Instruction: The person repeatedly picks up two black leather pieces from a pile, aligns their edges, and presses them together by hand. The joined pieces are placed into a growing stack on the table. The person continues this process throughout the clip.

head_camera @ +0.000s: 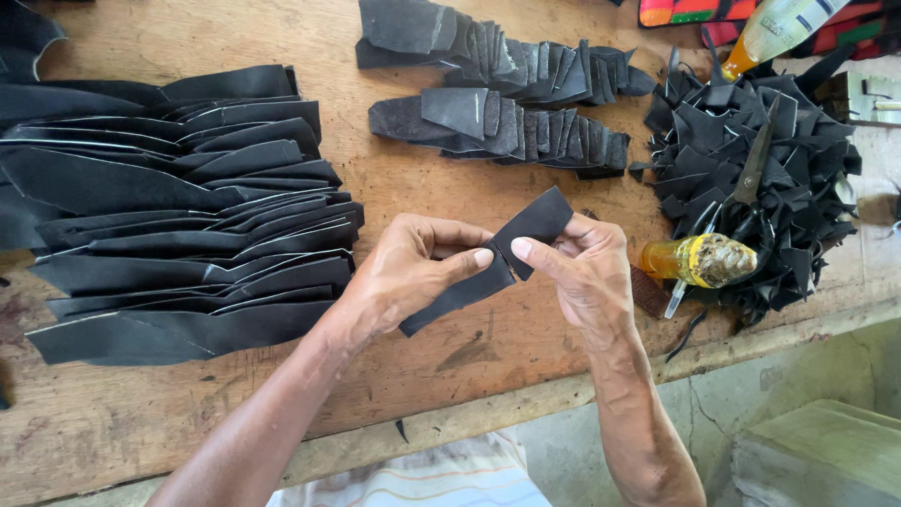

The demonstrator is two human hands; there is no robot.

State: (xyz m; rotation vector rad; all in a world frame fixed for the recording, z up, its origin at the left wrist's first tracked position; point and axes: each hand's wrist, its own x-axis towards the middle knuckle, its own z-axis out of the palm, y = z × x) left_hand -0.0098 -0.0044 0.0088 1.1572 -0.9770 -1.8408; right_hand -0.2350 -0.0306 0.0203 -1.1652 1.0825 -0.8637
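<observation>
Both my hands hold one black leather strip [526, 235] just above the wooden workbench [413, 188]. My left hand [413, 272] pinches its lower part with thumb on top, the strip's tail sticking out below the palm. My right hand [587, 268] grips the upper, wider part, thumb pressed next to the left thumb. The strip bends where the two thumbs meet.
A large fanned stack of long black leather pieces [178, 216] lies at left. Two rows of overlapped small pieces [507, 84] sit at the back. At right, a heap of black scraps [751, 178] carries scissors [751, 174]; a yellow glue bottle [699, 261] lies near my right hand.
</observation>
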